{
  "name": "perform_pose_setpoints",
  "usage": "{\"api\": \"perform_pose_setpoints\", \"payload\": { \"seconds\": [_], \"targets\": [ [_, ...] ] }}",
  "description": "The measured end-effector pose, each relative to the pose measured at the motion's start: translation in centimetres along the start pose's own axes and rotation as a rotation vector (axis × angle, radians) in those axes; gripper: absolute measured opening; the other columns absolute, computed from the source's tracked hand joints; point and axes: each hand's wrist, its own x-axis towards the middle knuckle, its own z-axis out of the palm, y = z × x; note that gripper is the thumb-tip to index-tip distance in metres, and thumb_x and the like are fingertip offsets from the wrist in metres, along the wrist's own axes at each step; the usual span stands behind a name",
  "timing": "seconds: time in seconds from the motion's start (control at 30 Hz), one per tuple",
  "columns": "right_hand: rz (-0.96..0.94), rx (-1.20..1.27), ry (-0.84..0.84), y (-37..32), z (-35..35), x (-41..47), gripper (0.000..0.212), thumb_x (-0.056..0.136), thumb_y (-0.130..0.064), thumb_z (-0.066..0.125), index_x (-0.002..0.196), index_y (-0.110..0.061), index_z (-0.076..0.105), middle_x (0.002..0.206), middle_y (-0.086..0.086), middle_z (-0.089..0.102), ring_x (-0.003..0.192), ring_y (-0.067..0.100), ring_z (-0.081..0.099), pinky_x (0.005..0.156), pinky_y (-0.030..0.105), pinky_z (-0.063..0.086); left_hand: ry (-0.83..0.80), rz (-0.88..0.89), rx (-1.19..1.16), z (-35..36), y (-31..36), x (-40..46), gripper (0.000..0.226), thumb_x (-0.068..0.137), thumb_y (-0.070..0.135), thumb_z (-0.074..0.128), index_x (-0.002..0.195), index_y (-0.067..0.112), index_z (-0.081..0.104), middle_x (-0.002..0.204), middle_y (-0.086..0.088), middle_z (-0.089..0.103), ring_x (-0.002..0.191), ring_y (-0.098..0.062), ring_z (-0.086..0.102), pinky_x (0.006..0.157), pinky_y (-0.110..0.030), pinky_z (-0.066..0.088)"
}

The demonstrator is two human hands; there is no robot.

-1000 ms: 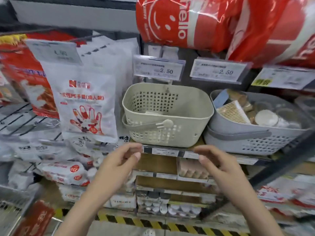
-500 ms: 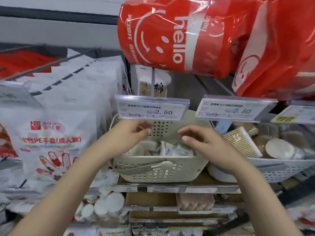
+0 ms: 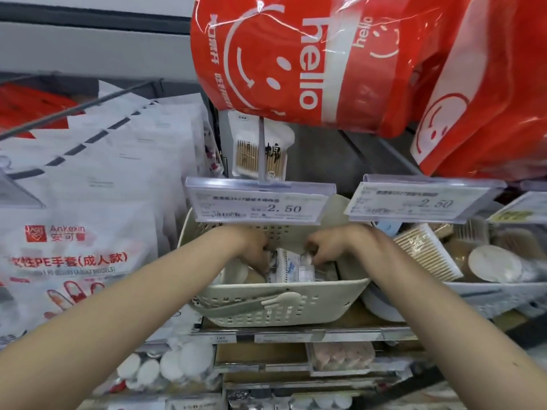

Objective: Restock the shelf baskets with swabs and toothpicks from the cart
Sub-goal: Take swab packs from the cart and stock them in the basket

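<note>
Currently, the cream basket (image 3: 281, 303) sits on the shelf at the 6 o'clock side of centre, holding only a few small packets (image 3: 291, 267) low inside it. The left hand (image 3: 251, 247) and the right hand (image 3: 328, 247) both reach down into the basket, fingers curled among the packets; whether either actually grips one cannot be told. Judged from the low fill, restocking of this basket is at an early stage. The grey basket (image 3: 497, 297) at 3 o'clock already holds swab boxes (image 3: 426, 253) and round tubs. The cart is not in view. Two price tags (image 3: 260, 204) above the baskets read "2.50". At 12 o'clock, red bags (image 3: 296, 60) read "hello". At 9 o'clock, white glove packs (image 3: 74, 247) read "Ankexin".
</note>
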Motion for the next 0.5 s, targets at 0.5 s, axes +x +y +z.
{"api": "perform_pose_setpoints", "payload": {
  "seconds": [0.5],
  "targets": [
    [0.053, 0.028, -0.079, -0.2, 0.7, -0.1, 0.048, 0.079, -0.021, 0.075, 0.122, -0.007, 0.058, 0.12, 0.012, 0.064, 0.104, 0.027, 0.062, 0.09, 0.036, 0.052, 0.037, -0.007, 0.022, 0.3, 0.5, 0.6, 0.066, 0.073, 0.047, 0.075, 0.129, 0.02, 0.055, 0.127, 0.001, 0.06, 0.112, -0.024, 0.057, 0.098, -0.037, 0.046]
  ]
}}
